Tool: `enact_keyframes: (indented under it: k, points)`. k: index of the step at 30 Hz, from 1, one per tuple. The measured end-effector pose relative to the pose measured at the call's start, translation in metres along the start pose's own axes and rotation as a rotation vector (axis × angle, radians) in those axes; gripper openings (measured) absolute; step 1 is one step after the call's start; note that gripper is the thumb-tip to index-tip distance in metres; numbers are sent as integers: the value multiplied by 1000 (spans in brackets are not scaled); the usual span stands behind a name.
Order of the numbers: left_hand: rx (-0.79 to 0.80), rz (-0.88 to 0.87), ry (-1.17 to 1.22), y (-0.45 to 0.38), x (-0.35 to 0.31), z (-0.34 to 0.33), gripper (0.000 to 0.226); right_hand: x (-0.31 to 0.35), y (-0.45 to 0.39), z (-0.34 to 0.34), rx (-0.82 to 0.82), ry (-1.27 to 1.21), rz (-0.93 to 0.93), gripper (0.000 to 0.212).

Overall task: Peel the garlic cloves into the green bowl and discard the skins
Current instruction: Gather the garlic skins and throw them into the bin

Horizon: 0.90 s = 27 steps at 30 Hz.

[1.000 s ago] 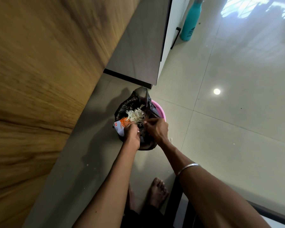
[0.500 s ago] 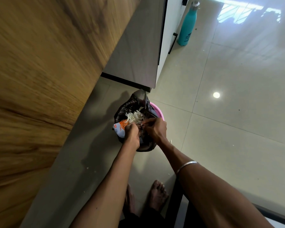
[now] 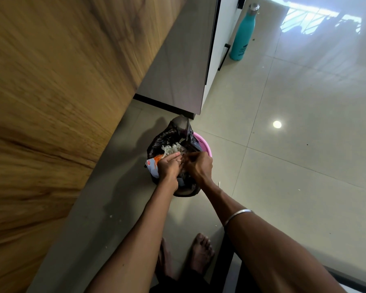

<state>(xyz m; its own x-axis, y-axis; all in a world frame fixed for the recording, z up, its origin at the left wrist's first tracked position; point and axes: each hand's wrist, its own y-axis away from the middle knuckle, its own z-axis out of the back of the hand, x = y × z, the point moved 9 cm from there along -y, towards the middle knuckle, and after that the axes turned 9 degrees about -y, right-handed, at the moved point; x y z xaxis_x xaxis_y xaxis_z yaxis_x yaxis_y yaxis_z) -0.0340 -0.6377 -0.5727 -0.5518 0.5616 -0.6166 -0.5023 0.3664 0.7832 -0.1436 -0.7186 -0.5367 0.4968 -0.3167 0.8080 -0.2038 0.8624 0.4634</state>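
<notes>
Left hand (image 3: 170,167) and right hand (image 3: 199,166) touching over black-lined pink bin (image 3: 201,142), fingers meeting; pale garlic skins (image 3: 171,148) heaped inside, orange-white packet (image 3: 153,164) at rim; teal bottle (image 3: 242,32) upright on tiled floor (image 3: 294,166), well apart

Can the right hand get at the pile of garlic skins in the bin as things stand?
Probably yes. The right hand is already over the black-lined bin, and the pale skins lie uncovered at the top of the bag beside its fingertips. The left hand is close alongside but does not cover the pile.
</notes>
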Motion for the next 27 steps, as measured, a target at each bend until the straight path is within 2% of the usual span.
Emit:
enact_keyframes:
  k: [2, 5, 8, 10, 12, 14, 15, 17, 19, 20, 23, 24, 25, 27]
  points:
    - [-74, -24, -50, 0, 1, 7, 24, 0, 0, -2, 19, 29, -5, 27]
    - [-141, -39, -12, 1, 1, 15, 16, -1, 0, 2, -50, 24, 4, 11]
    - [-146, -96, -66, 1, -3, 18, 12, 1, -2, 10, -123, 30, -13, 26]
    - [-156, -129, -118, -2, -5, 19, 21, 3, -3, 13, -168, 27, -31, 41]
    - [-179, -102, -123, -7, -2, 20, 39, 4, -2, 14, -199, -32, -53, 41]
    - [-219, -76, -145, -15, 1, 25, 50, 6, -1, 7, -131, -39, -24, 23]
    - [-235, -67, -157, -18, 5, 28, 47, 7, 0, 5, -91, -35, -8, 14]
    - [-216, -70, -168, -15, 5, 26, 33, 9, 6, 7, -42, -12, -15, 16]
    - [-174, -73, -151, -7, 2, 21, 30, 9, 10, 10, -27, -26, -56, 19]
    - [-152, -61, -135, -5, 2, 18, 43, 14, 14, 11, -21, -37, -62, 18]
    - [-187, -77, -222, -28, 16, 16, 104, 33, 22, 15, -48, -44, -25, 11]
    - [-154, -57, -237, -30, 15, 12, 114, 37, 22, 17, -53, -71, -22, 15]
    - [-99, -20, -220, -14, 7, 6, 113, 42, 25, 20, -46, -92, -19, 18]
    - [-8, 11, -146, 41, -29, -2, 92, 58, 35, 27, -20, -110, 0, 18]
